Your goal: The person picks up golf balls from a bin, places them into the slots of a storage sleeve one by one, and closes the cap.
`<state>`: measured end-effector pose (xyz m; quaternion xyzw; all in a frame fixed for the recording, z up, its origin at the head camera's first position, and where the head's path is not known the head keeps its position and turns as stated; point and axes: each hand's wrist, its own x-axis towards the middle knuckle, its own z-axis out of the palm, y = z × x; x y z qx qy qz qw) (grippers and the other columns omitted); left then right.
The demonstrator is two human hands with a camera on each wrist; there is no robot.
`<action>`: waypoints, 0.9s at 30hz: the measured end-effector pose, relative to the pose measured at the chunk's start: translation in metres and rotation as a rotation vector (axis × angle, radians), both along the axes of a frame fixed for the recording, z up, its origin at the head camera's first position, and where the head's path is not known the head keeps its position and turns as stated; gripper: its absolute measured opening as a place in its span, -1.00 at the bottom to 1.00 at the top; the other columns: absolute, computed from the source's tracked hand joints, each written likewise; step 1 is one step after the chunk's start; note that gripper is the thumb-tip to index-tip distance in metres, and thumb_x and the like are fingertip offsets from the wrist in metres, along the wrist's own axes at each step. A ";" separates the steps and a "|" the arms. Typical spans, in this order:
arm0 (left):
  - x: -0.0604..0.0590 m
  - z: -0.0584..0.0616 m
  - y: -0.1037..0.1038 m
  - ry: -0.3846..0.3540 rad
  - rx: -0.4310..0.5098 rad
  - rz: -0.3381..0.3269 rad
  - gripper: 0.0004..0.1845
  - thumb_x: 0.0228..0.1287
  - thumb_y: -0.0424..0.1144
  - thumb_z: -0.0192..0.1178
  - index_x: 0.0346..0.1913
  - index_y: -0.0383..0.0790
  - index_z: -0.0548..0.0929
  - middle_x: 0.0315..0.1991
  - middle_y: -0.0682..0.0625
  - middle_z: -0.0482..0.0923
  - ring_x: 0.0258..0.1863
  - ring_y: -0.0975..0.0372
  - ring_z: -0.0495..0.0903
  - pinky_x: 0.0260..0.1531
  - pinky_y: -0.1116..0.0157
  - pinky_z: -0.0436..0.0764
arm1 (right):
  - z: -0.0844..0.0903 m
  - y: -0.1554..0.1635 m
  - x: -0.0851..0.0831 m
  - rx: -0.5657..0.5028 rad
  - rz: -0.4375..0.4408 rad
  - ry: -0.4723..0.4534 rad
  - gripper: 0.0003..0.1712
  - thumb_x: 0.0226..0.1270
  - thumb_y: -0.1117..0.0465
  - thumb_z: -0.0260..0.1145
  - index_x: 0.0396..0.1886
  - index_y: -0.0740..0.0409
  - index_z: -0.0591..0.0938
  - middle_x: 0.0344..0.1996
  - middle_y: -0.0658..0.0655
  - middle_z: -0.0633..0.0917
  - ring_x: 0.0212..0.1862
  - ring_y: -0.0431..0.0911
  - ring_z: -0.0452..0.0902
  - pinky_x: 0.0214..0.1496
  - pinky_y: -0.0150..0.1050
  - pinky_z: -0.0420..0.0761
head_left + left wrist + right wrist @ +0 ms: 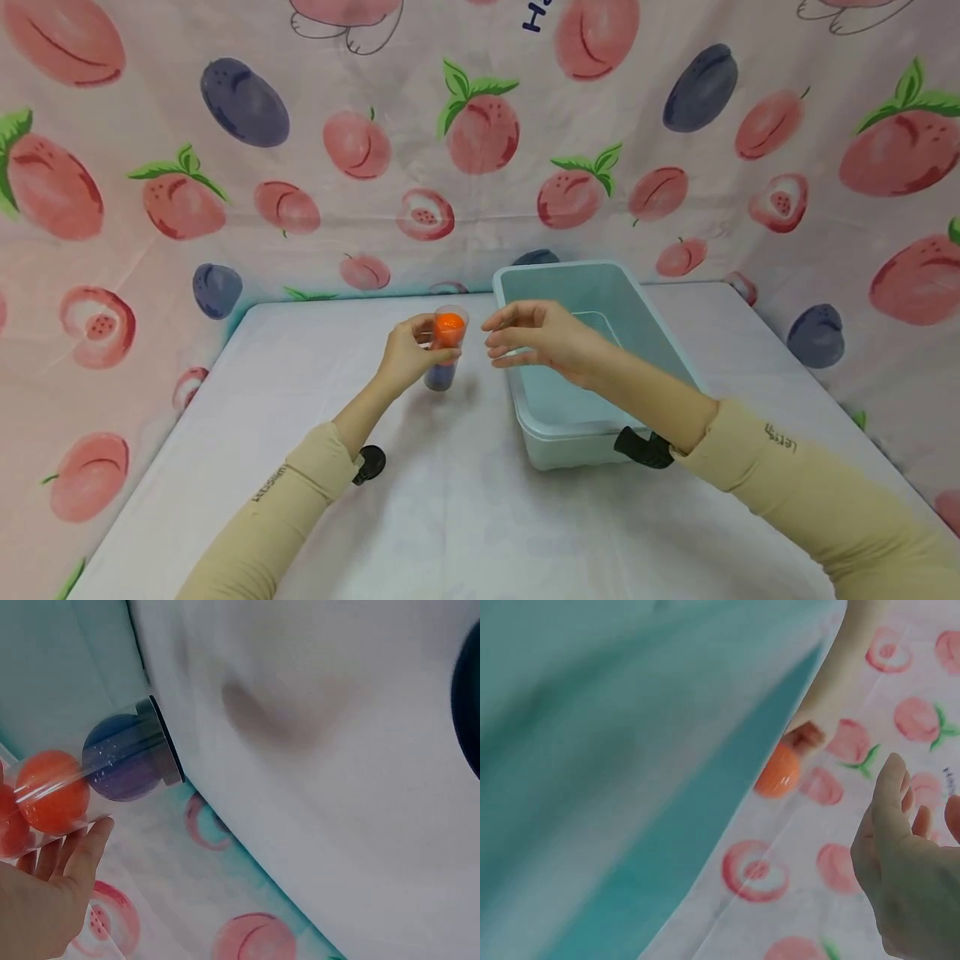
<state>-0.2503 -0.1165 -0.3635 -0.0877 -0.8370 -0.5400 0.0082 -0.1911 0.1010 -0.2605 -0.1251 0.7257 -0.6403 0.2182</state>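
Note:
My left hand (pixel 408 357) grips a clear tube (pixel 439 385), thumb on the near side, and holds it upright over the white table. Inside the tube an orange ball (pixel 450 323) shows at the top. A dark blue ball (pixel 120 759) sits at the lower end against a dark base (pixel 166 739), with another orange ball (pixel 52 792) above it in the left wrist view. My right hand (pixel 546 340) hovers just right of the tube, above the left rim of the bin, fingers loosely bent and apart, with nothing in it.
A light blue-green rectangular bin (pixel 531 429) stands on the right half of the white table (pixel 450 517). Cloth printed with peaches (pixel 483 133) hangs behind and at both sides. Dark wrist camera mounts (pixel 645 447) sit under both forearms.

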 end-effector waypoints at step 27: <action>0.010 -0.009 -0.059 0.020 0.006 0.081 -0.36 -0.03 -0.35 0.43 0.19 -0.36 0.48 0.06 -0.30 0.56 0.08 -0.07 0.54 0.14 0.07 0.51 | -0.070 -0.059 0.048 0.061 0.173 0.328 -0.69 0.10 0.41 0.37 -0.12 0.36 0.60 -0.28 0.29 0.62 -0.33 -0.29 0.53 -0.14 -0.42 0.64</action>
